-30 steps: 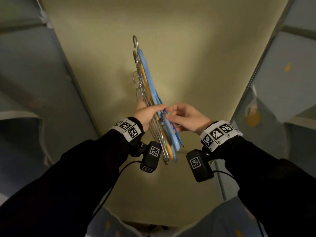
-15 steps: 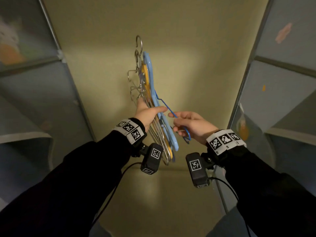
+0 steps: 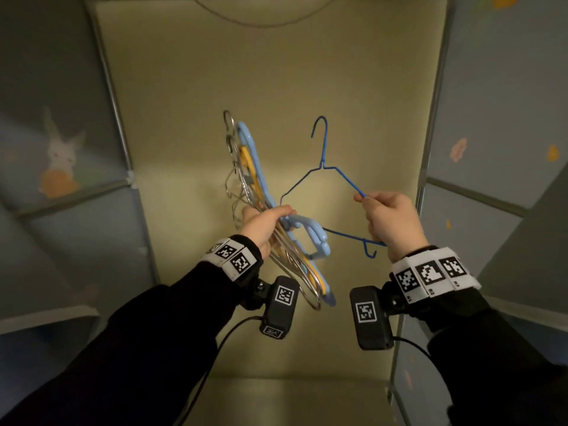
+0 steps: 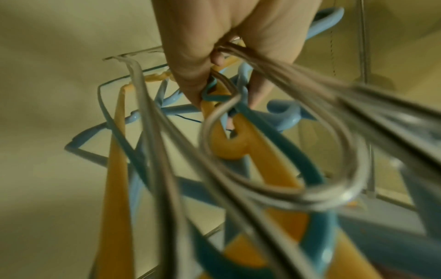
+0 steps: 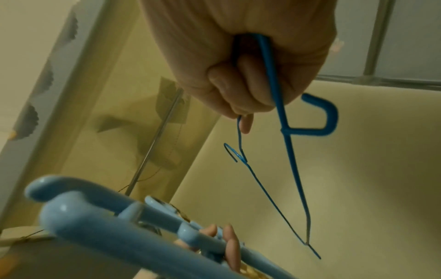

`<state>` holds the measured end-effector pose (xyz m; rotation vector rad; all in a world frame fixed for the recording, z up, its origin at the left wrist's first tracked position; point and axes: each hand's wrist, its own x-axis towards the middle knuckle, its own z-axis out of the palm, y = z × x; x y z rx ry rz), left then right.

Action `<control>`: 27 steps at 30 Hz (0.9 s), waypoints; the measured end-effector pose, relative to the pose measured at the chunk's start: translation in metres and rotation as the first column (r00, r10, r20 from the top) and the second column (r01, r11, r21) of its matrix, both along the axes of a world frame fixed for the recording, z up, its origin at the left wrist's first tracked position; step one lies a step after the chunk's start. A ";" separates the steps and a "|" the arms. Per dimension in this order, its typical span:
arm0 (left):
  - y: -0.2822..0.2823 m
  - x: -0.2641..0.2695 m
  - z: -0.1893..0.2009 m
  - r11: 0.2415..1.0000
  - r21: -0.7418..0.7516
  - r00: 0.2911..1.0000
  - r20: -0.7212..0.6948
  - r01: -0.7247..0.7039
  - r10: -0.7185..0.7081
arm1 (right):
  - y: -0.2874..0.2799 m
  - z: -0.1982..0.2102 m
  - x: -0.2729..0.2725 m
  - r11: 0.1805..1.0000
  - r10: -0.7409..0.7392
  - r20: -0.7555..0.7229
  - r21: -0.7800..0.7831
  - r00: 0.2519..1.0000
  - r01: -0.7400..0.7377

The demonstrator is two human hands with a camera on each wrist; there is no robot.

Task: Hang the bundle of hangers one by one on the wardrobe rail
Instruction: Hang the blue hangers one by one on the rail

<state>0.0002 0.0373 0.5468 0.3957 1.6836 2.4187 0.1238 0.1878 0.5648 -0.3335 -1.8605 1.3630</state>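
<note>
My left hand [image 3: 266, 221] grips a bundle of hangers [image 3: 249, 176] at centre left of the head view: metal wire ones, light blue plastic ones and a yellow one, hooks pointing up. The left wrist view shows the fingers [image 4: 190, 79] curled round the bundle [image 4: 238, 151]. My right hand [image 3: 388, 222] holds one thin dark blue wire hanger [image 3: 323, 167] by its right corner, apart from the bundle, hook up. In the right wrist view the fist [image 5: 238, 75] is closed on that blue wire hanger [image 5: 284, 132]. A thin metal rail [image 5: 152, 143] runs behind.
I stand inside a fabric wardrobe with a yellowish back panel [image 3: 276, 72]. Grey side panels with metal frame poles [image 3: 116, 118] close in left and right [image 3: 433, 118]. A rabbit print [image 3: 60, 155] marks the left panel. A thin cord [image 3: 261, 21] curves across the top.
The right hand has pulled the dark blue wire hanger out of the bundle and moved it right and up, now fully separate. The view has tilted upward.
</note>
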 end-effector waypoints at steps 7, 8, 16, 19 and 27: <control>0.002 -0.010 0.028 0.998 0.054 0.999 -0.012 0.040 -0.039 | 0.002 0.034 0.012 0.973 -0.183 -0.203 0.103 0.962 0.207; 0.003 -0.011 0.033 0.997 0.054 0.998 -0.034 0.048 -0.046 | 0.003 0.039 0.014 0.965 -0.205 -0.224 0.117 0.953 0.235; 0.010 -0.020 0.083 0.984 0.178 0.997 -0.082 0.003 0.012 | 0.013 0.088 0.018 0.939 -0.287 -0.333 0.088 0.898 0.333; 0.013 -0.026 0.094 0.971 0.237 0.998 -0.042 -0.025 0.036 | 0.020 0.098 0.019 0.922 -0.342 -0.364 0.047 0.866 0.383; 0.030 -0.041 0.098 0.961 0.253 0.991 -0.045 -0.113 0.129 | 0.033 0.128 0.011 0.870 -0.429 -0.463 0.019 0.775 0.493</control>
